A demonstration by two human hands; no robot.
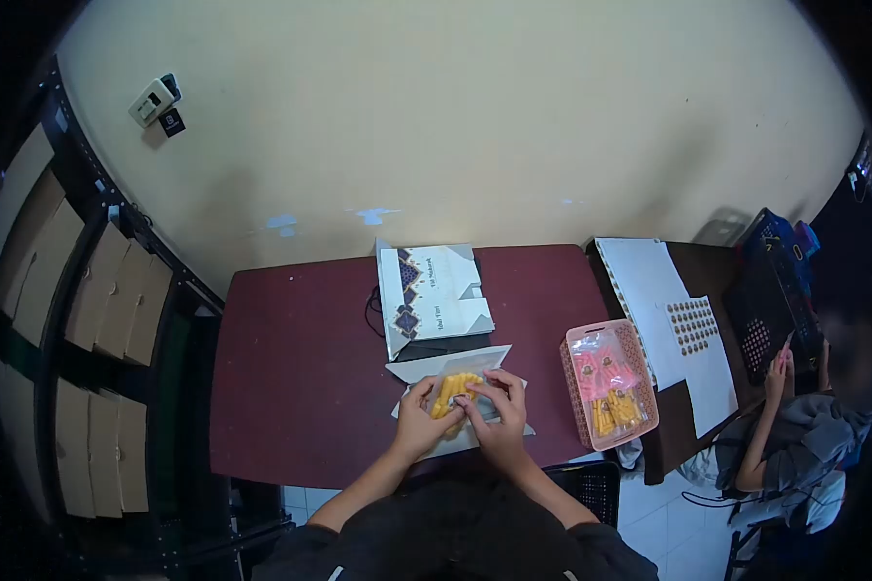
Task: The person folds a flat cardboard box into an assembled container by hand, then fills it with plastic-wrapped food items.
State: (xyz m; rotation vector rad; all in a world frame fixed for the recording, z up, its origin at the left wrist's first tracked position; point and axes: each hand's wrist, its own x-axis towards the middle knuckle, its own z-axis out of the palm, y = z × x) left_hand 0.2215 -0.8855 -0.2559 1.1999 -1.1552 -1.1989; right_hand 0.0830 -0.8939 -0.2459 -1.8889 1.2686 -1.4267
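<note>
My left hand (pixel 418 422) and my right hand (pixel 499 423) are closed on a clear bag of yellow sticks (pixel 455 389), one at each side. The fingertips meet near the middle of the bag's front. Beneath the bag is an open white box (pixel 489 358), its raised flap showing behind my hands. Beyond it lies a printed white box (pixel 446 290) with a dark patterned strip and lettering on its lid. My hands hide most of the nearer box's inside.
A pink basket (pixel 570 382) holds bags of pink and yellow pieces at the table's right. Sheets with round stickers (pixel 693 327) lie on a dark side table, near a dark crate (pixel 775 300). A seated person (pixel 794 436) is at far right. Shelves with cartons (pixel 102 455) stand left.
</note>
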